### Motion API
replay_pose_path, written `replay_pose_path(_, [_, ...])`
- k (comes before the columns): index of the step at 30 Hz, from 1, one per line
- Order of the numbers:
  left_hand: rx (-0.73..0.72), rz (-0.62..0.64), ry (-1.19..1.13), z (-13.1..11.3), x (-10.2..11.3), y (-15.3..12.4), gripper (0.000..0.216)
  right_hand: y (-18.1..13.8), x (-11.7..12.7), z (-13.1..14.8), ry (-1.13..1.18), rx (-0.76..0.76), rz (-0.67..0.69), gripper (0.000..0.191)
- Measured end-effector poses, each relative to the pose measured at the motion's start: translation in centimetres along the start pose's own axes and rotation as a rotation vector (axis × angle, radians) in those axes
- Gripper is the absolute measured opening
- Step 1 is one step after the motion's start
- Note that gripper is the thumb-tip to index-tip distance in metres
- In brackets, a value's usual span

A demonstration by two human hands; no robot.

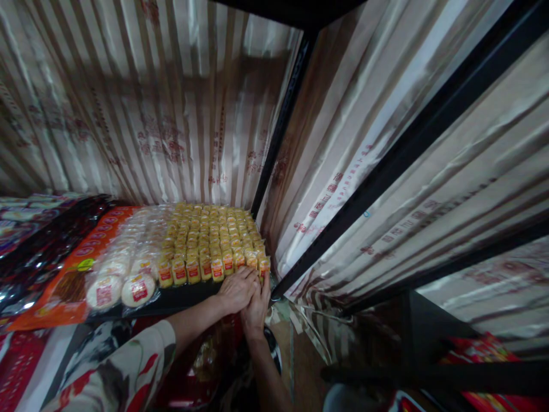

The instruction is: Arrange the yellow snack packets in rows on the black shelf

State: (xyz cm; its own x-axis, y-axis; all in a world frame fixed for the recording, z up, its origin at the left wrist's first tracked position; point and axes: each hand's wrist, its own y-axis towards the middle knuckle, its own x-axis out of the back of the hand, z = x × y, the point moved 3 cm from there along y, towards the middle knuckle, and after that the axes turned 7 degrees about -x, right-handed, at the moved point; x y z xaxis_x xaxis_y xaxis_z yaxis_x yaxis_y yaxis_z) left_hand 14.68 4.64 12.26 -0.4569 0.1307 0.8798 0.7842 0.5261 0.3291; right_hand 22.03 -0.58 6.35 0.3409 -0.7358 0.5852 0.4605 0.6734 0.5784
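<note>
Rows of small yellow wrapped cakes (210,234) stand packed together on a dark shelf, red labels facing me. At the front right corner, my right hand (256,306) reaches up with its fingers closed against the end wrapped cake (264,265). My left hand (237,290) comes in from the left and overlaps the right one. Its fingers are bent and pressed together at the front row; what lies under them is hidden. Left of the yellow rows lie round white cakes (138,289) in clear wrappers.
An orange bag (64,286) and dark shiny packets (47,252) fill the shelf's left part. A black upright post (281,123) stands behind the corner. Printed pale curtains (171,103) hang behind and to the right. Red packets (484,352) lie low at right.
</note>
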Motion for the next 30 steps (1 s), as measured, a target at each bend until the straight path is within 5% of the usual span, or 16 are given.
replay_pose_path(18, [0.027, -0.023, -0.067, 0.0, 0.0, -1.0, 0.037, 1.3, -0.9, -1.1, 0.060, -0.079, 0.105, 0.052])
replay_pose_path(25, [0.025, -0.059, -0.203, -0.6, -0.1, -4.2, 0.034, 1.8, -0.1, -0.2, 0.042, 0.032, 0.062, 0.054])
replay_pose_path(30, [0.133, -0.142, -0.312, -0.6, -1.1, -9.4, 0.034, -0.8, 1.3, 2.3, 0.065, 0.036, 0.112, 0.046])
